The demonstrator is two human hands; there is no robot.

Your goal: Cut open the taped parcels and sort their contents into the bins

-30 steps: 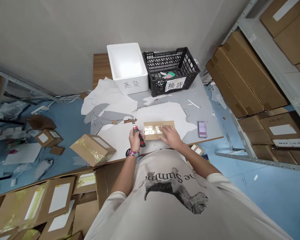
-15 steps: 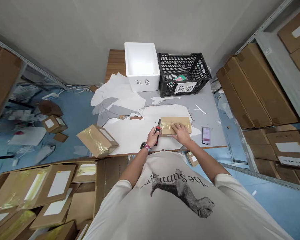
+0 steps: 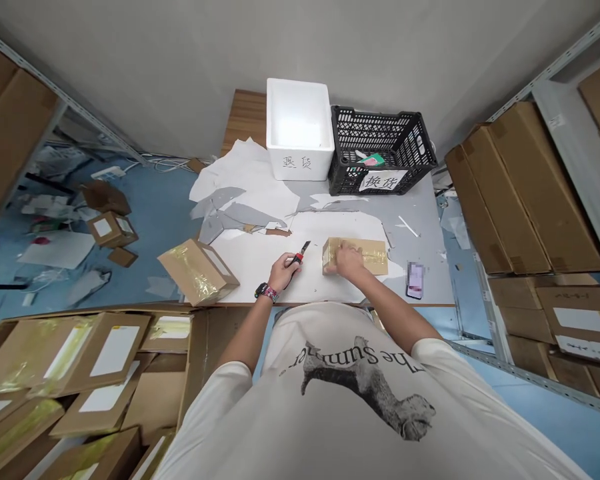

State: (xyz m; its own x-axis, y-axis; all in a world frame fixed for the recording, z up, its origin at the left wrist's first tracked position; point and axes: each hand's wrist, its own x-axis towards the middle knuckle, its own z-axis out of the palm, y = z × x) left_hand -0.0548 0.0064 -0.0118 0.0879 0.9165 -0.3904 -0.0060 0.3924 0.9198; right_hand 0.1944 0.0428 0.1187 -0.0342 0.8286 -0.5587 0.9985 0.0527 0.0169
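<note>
My left hand (image 3: 283, 271) is closed around a red and black utility knife (image 3: 300, 257), its blade pointing up and away to the right. The knife is apart from the small taped cardboard box (image 3: 376, 256) lying on the white-covered table (image 3: 260, 267). My right hand (image 3: 349, 260) grips that box near its left end, with fingers curled over the top and the fingertips partly hidden. Clear yellowish tape runs along the top of the box.
Another taped carton (image 3: 197, 272) sits tilted at the table's left edge. A phone (image 3: 415, 280) lies at the right. Behind stand a white foam box (image 3: 300, 163) and a black crate (image 3: 380, 183). Cartons (image 3: 115, 353) fill a large box at lower left; shelves of boxes (image 3: 530, 193) flank the right.
My left hand has drawn the knife leftward, away from the box. My right hand has slid from the box's middle to its left end, fingers now curled. The view has shifted slightly.
</note>
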